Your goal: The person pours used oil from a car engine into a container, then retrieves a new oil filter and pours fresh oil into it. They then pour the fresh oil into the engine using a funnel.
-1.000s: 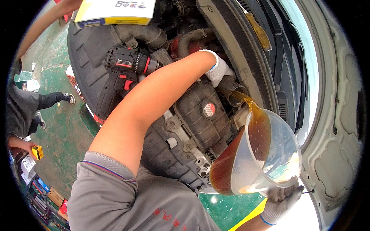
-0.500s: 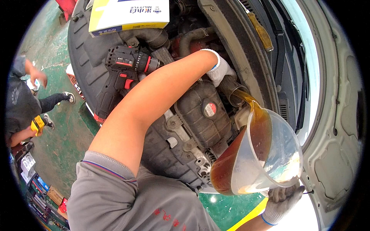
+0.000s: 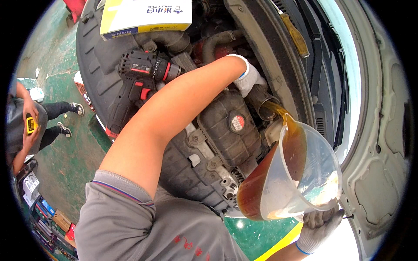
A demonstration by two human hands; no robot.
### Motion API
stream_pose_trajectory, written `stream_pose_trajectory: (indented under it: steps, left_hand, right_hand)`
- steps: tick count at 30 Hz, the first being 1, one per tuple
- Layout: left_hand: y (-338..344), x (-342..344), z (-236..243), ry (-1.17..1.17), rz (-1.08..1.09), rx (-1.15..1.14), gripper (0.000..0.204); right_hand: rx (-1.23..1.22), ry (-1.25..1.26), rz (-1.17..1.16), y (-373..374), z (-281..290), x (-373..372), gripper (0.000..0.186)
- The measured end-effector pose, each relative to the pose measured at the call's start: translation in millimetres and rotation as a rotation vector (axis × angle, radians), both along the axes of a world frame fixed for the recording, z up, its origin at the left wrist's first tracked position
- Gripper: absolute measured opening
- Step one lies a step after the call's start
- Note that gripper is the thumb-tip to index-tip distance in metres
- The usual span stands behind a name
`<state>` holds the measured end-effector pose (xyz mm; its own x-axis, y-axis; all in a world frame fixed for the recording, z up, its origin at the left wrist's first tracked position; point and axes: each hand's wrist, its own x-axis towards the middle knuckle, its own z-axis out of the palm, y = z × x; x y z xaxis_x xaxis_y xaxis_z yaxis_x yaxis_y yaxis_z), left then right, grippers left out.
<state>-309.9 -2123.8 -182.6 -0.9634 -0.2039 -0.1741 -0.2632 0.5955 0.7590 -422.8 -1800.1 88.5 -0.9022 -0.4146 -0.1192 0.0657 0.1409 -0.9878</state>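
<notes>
My left hand [image 3: 249,79], in a white knit glove, is closed on a dark cylindrical funnel [image 3: 265,103] among the engine parts, fingers partly hidden. With my right hand [image 3: 318,226], gloved and dirty, I grip the handle of a large translucent measuring jug [image 3: 270,182], tilted so amber-brown liquid [image 3: 285,117] streams from its lip into the funnel. A black rectangular reservoir [image 3: 226,135] with a labelled cap lies left of the jug. A black-and-red cordless drill [image 3: 130,74] rests on the engine beside my left forearm.
A white-yellow box [image 3: 143,13] lies at the top. A yellow-handled tool [image 3: 294,35] rests by the windscreen. The raised bonnet [image 3: 379,182] is at right. At left, a co-worker [image 3: 24,130] stands holding a small yellow box, near boxes and tools [image 3: 56,222].
The co-worker let go of the white-yellow box, which sits slightly right of where it was, and now has both hands at the small yellow box. My hands and the pour look nearly unchanged.
</notes>
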Motion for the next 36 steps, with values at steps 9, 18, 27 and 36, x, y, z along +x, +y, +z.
stream_pose_trajectory:
  steps: [9, 18, 27, 36]
  left_hand:
    - [4.7, 3.5, 7.4, 0.003, 0.015, -0.017, 0.079]
    - [6.7, 5.6, 8.2, 0.018, 0.024, -0.028, 0.079]
    - [5.4, 6.2, 7.7, 0.03, 0.034, -0.047, 0.08]
    - [6.9, 6.0, 5.2, 0.042, 0.041, -0.069, 0.08]
  right_hand:
    - [0.016, 0.06, -0.17, -14.8, -0.7, 12.6, 0.038]
    - [0.01, -0.023, 0.112, 11.1, 3.4, -12.7, 0.039]
    - [0.007, 0.013, 0.042, 4.2, 3.2, -4.2, 0.038]
    - [-0.001, -0.081, 0.057, 4.1, 5.2, -8.7, 0.04]
